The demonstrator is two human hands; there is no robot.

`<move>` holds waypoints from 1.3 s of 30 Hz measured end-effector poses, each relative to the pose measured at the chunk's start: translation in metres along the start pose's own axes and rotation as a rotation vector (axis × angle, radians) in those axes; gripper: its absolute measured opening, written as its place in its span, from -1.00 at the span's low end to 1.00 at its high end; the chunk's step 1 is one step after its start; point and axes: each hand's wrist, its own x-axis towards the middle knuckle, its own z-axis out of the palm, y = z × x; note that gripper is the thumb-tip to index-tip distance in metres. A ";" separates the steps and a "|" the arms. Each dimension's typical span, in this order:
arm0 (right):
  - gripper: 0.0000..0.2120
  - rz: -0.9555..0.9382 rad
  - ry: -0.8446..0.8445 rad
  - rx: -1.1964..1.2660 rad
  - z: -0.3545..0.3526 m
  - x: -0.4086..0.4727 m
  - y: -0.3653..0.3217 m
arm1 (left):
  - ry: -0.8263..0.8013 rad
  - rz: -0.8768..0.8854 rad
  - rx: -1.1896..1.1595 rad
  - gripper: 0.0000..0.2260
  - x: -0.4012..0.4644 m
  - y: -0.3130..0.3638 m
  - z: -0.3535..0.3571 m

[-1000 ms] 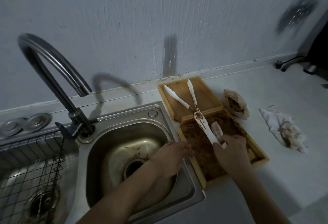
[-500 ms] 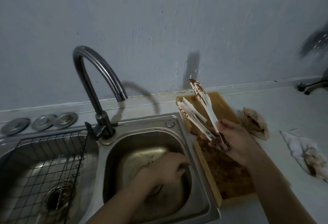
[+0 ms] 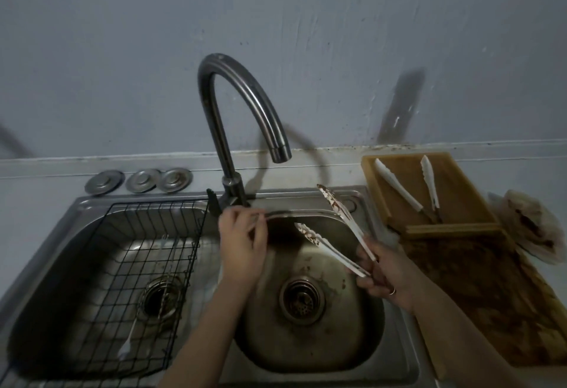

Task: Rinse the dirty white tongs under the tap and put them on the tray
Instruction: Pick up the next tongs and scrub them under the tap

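The dirty white tongs (image 3: 353, 225), smeared brown at both tips, hang over the right sink basin (image 3: 346, 338). My right hand (image 3: 387, 275) grips them at the hinge end, tips pointing up and left, below and right of the tap spout (image 3: 278, 149). No water runs. My left hand (image 3: 241, 241) is at the foot of the tap, fingers loosely curled just right of the black lever (image 3: 214, 204), holding nothing that I can see. The wooden tray (image 3: 369, 179) lies on the counter at the right; its far compartment holds another pair of white tongs (image 3: 398, 188).
The tray's near section (image 3: 481, 289) is smeared brown. A black wire rack (image 3: 144, 243) fills the left basin, with utensils under it. Three metal caps (image 3: 139, 180) sit behind the sink. Soiled crumpled paper (image 3: 532, 225) lies right of the tray.
My right hand has carried the dirty tongs from above the tray to over the right basin. My left hand rose out of the basin to the tap's foot. The view swung left.
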 end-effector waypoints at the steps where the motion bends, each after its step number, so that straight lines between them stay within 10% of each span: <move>1: -0.57 0.012 -0.018 -0.027 0.001 0.002 0.002 | 0.109 -0.007 0.039 -0.84 0.006 -0.005 -0.006; 5: -0.57 0.043 -0.078 -0.111 0.005 0.011 0.005 | 0.163 -0.115 0.146 -0.62 0.037 -0.022 -0.018; 19: -0.72 -0.310 -0.037 -0.764 0.031 0.020 0.010 | 0.168 -0.228 0.145 -0.82 0.068 -0.037 -0.018; 39: -0.67 -0.272 -0.030 -0.697 0.032 0.014 0.010 | 0.246 -0.165 0.046 -0.80 0.052 -0.049 -0.022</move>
